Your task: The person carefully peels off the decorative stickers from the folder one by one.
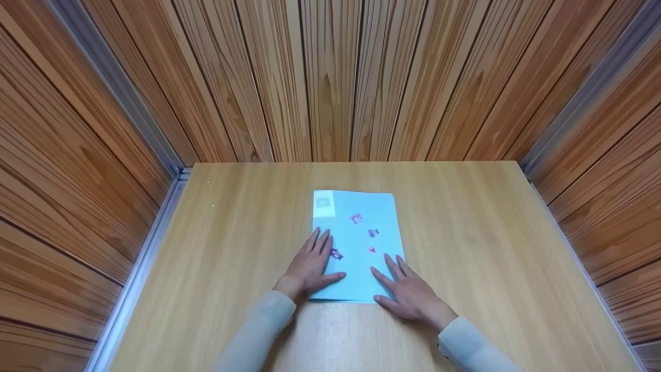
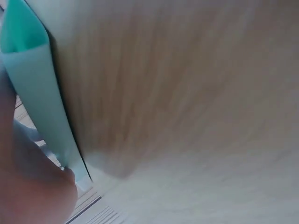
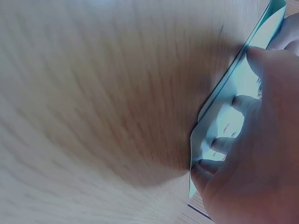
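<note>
A light blue folder point(image 1: 356, 281), seemingly of thin layered sheets, lies on the table in the head view. Its face carries small stickers: a pink-purple figure point(image 1: 356, 219), a purple one point(image 1: 373, 233), a red heart point(image 1: 372, 249) and a dark purple one point(image 1: 336, 253). A white square label point(image 1: 324, 203) fills its far left corner. My left hand point(image 1: 309, 266) rests on the left edge, fingers extended. My right hand point(image 1: 410, 294) lies spread over the near right edge. In the left wrist view, the folder point(image 2: 42, 98) gapes at one end, showing green inside.
The wooden table point(image 1: 248, 217) extends around the folder on all sides. A plank-patterned wall point(image 1: 330, 88) rises behind it, with similar panels at left and right. A metal rail point(image 1: 144, 268) runs along the left edge. Tiny white specks point(image 1: 213, 205) lie at the far left.
</note>
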Demonstrator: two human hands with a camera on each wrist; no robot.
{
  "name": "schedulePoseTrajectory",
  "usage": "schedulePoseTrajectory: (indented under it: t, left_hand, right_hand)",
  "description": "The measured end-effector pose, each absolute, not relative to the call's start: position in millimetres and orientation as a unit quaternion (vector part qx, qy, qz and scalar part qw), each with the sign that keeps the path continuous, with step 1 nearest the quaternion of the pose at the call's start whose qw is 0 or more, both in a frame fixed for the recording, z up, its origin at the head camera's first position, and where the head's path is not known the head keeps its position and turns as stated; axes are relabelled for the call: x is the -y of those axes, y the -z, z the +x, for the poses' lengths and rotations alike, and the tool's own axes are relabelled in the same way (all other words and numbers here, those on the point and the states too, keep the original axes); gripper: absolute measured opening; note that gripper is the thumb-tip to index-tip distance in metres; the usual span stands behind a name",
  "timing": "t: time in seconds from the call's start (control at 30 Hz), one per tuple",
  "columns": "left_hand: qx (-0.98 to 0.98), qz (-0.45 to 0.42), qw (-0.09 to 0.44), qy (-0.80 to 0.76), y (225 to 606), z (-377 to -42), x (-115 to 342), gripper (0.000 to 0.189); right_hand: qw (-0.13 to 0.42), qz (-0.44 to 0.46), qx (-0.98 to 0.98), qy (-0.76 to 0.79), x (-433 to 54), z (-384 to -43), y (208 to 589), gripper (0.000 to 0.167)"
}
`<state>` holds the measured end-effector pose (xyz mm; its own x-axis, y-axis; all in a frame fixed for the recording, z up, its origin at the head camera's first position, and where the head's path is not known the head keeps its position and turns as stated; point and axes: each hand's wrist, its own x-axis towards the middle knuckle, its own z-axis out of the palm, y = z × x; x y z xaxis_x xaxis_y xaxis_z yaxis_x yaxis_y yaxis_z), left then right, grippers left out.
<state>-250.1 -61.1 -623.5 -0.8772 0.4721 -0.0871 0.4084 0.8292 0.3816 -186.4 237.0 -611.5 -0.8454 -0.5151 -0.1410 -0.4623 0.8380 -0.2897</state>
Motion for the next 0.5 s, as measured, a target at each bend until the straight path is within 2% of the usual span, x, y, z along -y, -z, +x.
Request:
schedulePoseTrajectory:
  t: [0.37,0.5]
  left_hand:
    - [-0.959,0.217,0.087,-0.159,629.5,-264.1,58.5,0.110]
    - [-0.956,0.237,0.067,-0.161,628.1,-269.9,55.8,0.108]
  right_hand:
    - [0.107,-0.255,-0.953,0.123,-234.5,-186.7,610.7,0.067]
    - [0.073,-0.280,-0.949,0.126,-238.2,-186.9,601.6,0.069]
